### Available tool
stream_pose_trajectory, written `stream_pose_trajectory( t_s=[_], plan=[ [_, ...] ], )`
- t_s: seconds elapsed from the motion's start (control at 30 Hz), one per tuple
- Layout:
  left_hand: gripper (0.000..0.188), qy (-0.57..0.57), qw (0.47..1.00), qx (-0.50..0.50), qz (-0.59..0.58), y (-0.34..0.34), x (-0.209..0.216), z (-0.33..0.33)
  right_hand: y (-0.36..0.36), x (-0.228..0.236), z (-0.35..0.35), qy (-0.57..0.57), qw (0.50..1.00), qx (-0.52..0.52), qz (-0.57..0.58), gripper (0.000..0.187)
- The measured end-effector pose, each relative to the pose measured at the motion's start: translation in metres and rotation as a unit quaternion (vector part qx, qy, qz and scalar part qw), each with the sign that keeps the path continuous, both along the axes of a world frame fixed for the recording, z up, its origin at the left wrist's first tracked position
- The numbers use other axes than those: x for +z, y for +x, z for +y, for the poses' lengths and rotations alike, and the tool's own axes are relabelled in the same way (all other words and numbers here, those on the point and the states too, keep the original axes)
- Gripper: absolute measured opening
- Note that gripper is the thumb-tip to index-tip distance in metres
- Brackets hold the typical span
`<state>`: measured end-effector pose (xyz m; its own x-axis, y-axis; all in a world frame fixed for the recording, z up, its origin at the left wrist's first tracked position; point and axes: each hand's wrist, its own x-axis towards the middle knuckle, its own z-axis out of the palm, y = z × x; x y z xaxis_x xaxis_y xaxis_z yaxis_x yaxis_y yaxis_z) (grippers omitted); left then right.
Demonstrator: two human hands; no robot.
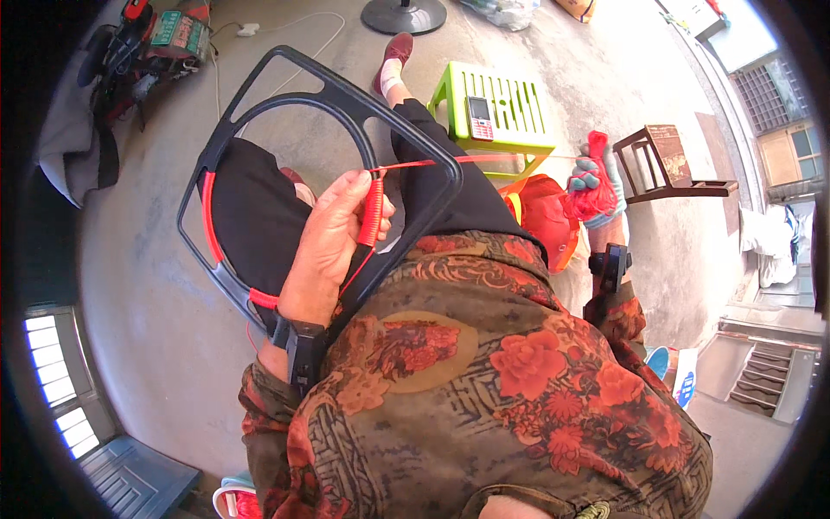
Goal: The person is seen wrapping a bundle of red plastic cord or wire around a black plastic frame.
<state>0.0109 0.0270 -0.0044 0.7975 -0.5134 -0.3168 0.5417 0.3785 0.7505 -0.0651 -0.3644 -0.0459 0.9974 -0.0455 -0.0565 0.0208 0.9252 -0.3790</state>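
A black frame [380, 104] with a curved ring inside it rests across my legs. Red cord is wound in tight coils [372, 212] around one bar, and more red wrapping [210, 216] covers parts of the far-left and lower bars. My bare left hand [337, 221] is closed at the coiled bar, thumb and finger pinching the cord where it leaves the coils. From there the red cord [458, 160] runs taut to the right. My right hand [596, 186], in a grey-blue glove, is closed around a bundle of red cord [595, 199].
A green plastic stool [506, 104] bears a phone [480, 118]. Beside my right forearm is a red-orange bag-like item [546, 216]. A small wooden chair [666, 164] stands at right, a black round base [403, 16] at the top, and a machine [177, 39] upper left.
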Motion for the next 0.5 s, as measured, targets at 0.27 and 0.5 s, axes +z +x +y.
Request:
stream_pose_trajectory(
  t_s=[0.27,0.5],
  plan=[
    [0.022,0.009,1.0,-0.001,0.002,0.0,0.003,-0.001,0.002,-0.044,-0.074,-0.098,0.977,-0.156,0.109,0.035],
    [0.019,0.016,1.0,-0.012,-0.003,0.001,0.001,0.002,0.033,0.018,0.023,-0.653,0.714,-0.109,0.229,0.043]
  ],
)
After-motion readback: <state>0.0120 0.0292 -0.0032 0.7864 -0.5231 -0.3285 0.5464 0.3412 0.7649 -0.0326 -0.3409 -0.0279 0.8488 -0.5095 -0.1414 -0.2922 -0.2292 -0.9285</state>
